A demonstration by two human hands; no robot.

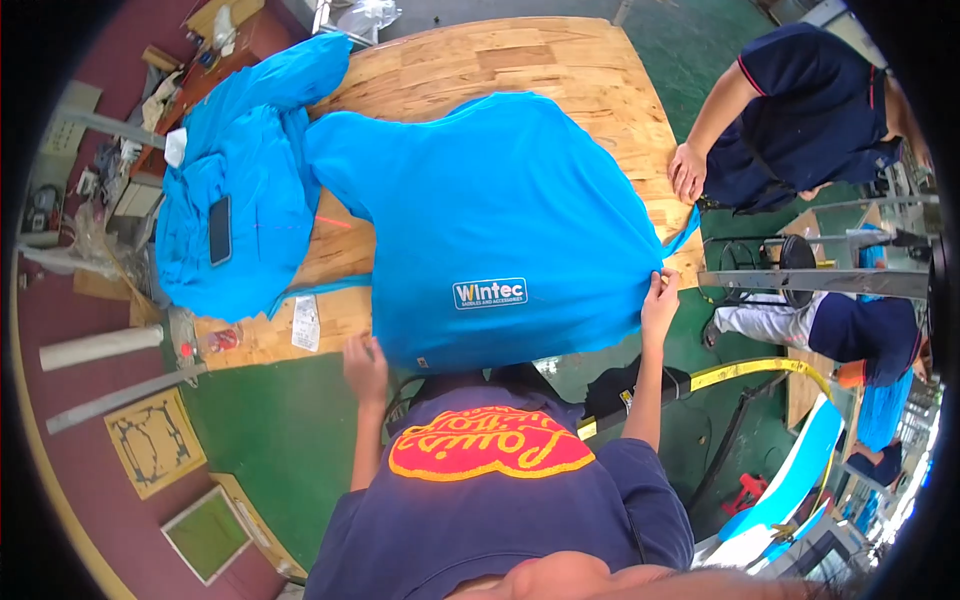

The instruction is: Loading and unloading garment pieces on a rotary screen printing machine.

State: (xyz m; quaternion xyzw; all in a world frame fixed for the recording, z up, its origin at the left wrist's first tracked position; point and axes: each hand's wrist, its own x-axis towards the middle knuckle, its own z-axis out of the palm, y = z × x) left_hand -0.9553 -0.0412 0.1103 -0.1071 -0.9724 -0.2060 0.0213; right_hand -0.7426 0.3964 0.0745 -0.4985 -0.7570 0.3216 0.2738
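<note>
A bright blue stretch-fabric cover [495, 202] with a printed white logo lies spread over the near part of a wooden worktable [555, 56]. Its lower edge hangs toward my body. My right hand [658, 304] pinches the cover's right edge, close to where a blue fabric strap [682, 231] leaves it. At the cover's lower left corner is my left hand [366, 371], fingers bent; whether it grips the edge cannot be seen. Another blue strap [337, 284] runs left from the cover across the wood.
More blue fabric [247, 157] is heaped at the left, with a smartphone [220, 230] on top. A paper slip [305, 322] and a plastic bottle [217, 341] lie near the table's front edge. A co-worker's hand [688, 172] rests on the right edge. A yellow-edged curved bar [742, 369] stands right.
</note>
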